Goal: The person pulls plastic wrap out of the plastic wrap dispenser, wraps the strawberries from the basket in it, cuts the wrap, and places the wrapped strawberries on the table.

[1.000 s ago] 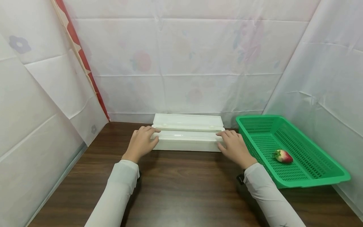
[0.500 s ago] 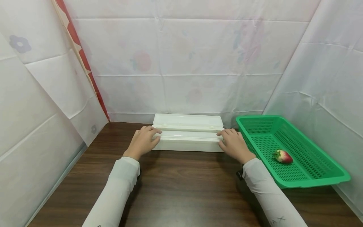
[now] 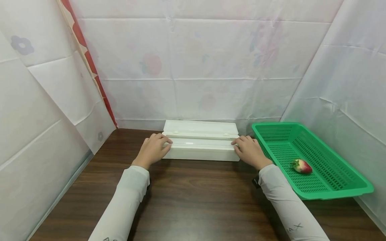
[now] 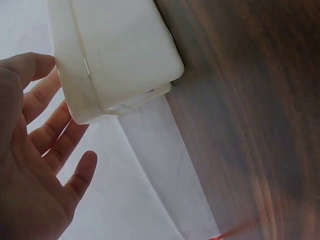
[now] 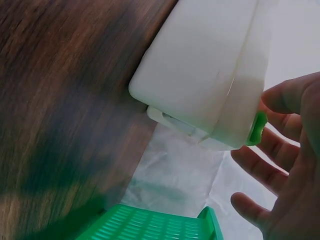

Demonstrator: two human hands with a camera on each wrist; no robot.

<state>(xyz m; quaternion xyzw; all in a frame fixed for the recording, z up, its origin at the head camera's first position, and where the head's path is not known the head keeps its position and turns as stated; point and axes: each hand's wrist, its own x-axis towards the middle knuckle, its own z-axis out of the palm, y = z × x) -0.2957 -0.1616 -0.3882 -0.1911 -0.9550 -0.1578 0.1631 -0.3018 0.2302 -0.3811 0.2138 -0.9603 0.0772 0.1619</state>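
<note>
A long white plastic box [image 3: 200, 154] stands at the back of the table in the head view, with a white flap [image 3: 200, 127] raised behind it. My left hand [image 3: 152, 150] is at its left end, fingers lightly bent, fingertips resting on the top. My right hand [image 3: 250, 152] mirrors this at the right end. In the left wrist view, the thumb [image 4: 42, 65] touches the box's top edge and the little finger is free. A small green piece [image 5: 257, 128] sits on the box's top by my right fingers. The box's inside is hidden.
A green slotted basket [image 3: 331, 194] stands to the right, close to my right forearm. A red and white strawberry-like fruit [image 3: 301, 166] lies in it. Pale printed sheets [image 3: 193, 67] wall in the dark wooden table [image 3: 193, 201] at the back and both sides.
My right thumb has come up from beside the box's front to its top edge. My left hand has shifted very slightly right. Box, basket and fruit stay put.
</note>
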